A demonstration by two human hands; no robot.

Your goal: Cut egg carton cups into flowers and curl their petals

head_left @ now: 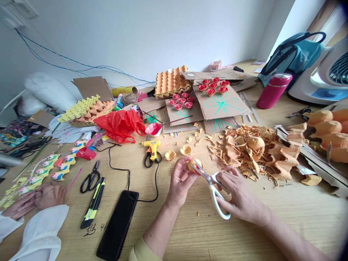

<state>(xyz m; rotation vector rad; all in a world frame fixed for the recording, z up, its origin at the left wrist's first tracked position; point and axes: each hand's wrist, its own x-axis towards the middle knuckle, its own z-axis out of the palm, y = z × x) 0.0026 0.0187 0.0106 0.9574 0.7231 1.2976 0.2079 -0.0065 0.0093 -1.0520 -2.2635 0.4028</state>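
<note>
Right hand (237,193) holding scissors (209,179), cluttered table (217,243), pale wall (141,32)

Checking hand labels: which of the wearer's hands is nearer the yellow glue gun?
Left. The left hand is to the right of the yellow glue gun and closer to the camera; the right hand, gripping the white-handled scissors, is farther right.
</note>
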